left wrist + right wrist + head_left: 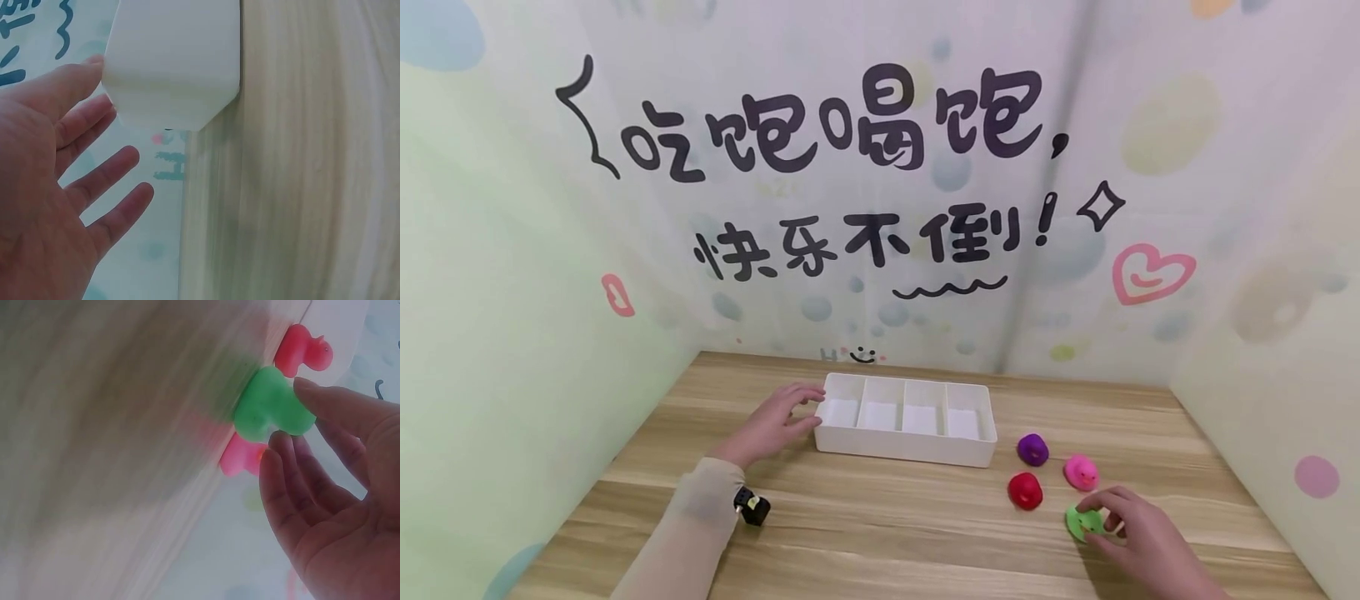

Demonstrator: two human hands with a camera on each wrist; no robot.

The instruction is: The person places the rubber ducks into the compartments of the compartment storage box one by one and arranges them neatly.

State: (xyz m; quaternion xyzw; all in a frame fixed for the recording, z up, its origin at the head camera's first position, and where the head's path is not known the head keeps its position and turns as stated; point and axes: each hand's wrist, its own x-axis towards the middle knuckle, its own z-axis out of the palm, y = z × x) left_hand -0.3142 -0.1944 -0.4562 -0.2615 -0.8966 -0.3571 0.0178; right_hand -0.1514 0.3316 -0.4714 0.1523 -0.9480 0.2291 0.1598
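Observation:
My left hand point(775, 422) is at the left end of a white divided box point(906, 442). In the left wrist view, the fingers point(119, 215) are spread and loosely extended, and the thumb lies against the box's end. At the right, my right hand point(1138, 533) pinches a green rubber duck point(1081, 524) between thumb and fingers. The right wrist view shows the green duck's head between the thumb and fingertips, its body at the tabletop. Close by are a red rubber duck point(1026, 491), a pink one point(1081, 472) and a purple one point(1033, 449).
The box has several compartments in a row and stands toward the back of the wood-grain table point(865, 525). A printed curtain point(880, 317) rises behind the table, with pale walls at both sides. A small black device point(752, 507) sits at my left wrist.

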